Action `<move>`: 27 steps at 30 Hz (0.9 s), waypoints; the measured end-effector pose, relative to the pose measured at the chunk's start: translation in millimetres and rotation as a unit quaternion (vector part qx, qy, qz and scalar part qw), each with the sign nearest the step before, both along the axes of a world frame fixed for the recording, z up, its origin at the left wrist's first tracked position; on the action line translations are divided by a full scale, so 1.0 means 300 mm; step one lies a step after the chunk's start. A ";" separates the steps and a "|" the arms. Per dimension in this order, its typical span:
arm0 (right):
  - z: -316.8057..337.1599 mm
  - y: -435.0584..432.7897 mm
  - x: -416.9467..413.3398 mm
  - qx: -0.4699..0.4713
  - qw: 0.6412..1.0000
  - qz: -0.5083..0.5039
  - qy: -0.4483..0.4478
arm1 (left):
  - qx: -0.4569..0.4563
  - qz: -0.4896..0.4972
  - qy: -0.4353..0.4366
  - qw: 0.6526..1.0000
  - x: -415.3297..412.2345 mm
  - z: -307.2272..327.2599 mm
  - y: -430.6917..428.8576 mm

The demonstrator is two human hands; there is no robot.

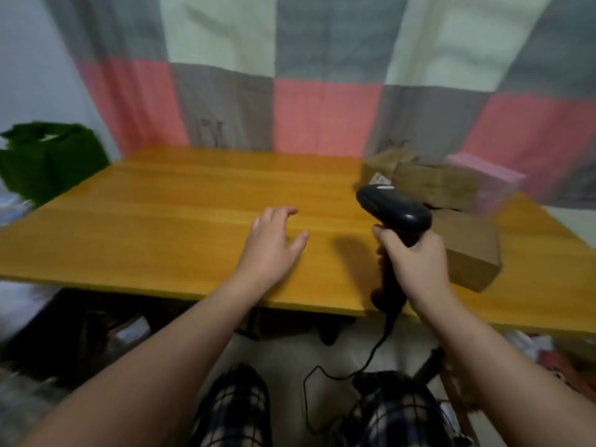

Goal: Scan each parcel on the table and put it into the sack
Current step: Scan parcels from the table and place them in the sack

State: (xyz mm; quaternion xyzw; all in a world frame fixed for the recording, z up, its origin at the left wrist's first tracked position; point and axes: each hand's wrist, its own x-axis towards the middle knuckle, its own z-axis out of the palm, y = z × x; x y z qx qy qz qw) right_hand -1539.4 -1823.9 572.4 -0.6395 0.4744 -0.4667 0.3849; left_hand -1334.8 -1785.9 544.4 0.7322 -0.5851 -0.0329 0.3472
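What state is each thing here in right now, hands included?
left hand: open, empty, above the table
right hand: grips the scanner
scanner: held upright, cable hanging
green sack: beside the table's left end, mouth seemingly open
near brown parcel: lying on the table, untouched
far parcels: piled at the back right, blurred

a home room: patchwork cloth (pixel 322 91) hung behind a wooden table (pixel 177 221), household clutter (pixel 80 333) underneath.

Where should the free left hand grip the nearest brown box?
Probably from above and the left, the open left hand spanning the flat top of the nearest brown box, fingers on the far side, thumb on the near side; it lies flat, and the right hand holds the scanner beside it.
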 end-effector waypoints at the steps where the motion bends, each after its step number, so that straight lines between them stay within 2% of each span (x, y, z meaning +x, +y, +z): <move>1: 0.015 -0.017 -0.045 -0.004 1.000 -0.019 -0.007 | 0.000 -0.022 -0.005 1.000 -0.032 0.003 -0.053; 6: 0.089 -0.147 -0.210 0.003 0.995 -0.085 -0.045 | 0.007 -0.106 -0.011 0.994 -0.167 0.058 -0.310; 11: 0.229 -0.372 -0.304 0.053 0.987 -0.110 -0.106 | 0.049 -0.114 0.011 0.992 -0.227 0.168 -0.575; 13: 0.252 -0.505 -0.330 0.097 0.987 -0.104 -0.075 | 0.077 -0.114 0.014 0.990 -0.248 0.193 -0.674; 14: 0.250 -0.569 -0.343 0.113 0.988 -0.106 -0.025 | 0.094 -0.114 0.011 0.989 -0.262 0.201 -0.720; 16: 0.219 -0.699 -0.385 0.107 0.986 -0.102 0.081 | 0.127 -0.104 0.009 0.986 -0.286 0.198 -0.809; 18: 0.197 -0.781 -0.418 0.106 0.984 -0.086 0.117 | 0.156 -0.093 0.023 0.983 -0.295 0.184 -0.890; 21: 0.169 -0.860 -0.465 0.120 0.982 -0.078 0.121 | 0.201 -0.087 0.072 0.973 -0.270 0.150 -0.982; 23: 0.141 -0.893 -0.494 0.136 0.986 -0.066 0.075 | 0.213 -0.097 0.122 0.965 -0.256 0.130 -1.020; 27: 0.116 -0.917 -0.496 0.119 0.992 -0.034 0.033 | 0.162 -0.084 0.193 0.964 -0.265 0.089 -1.051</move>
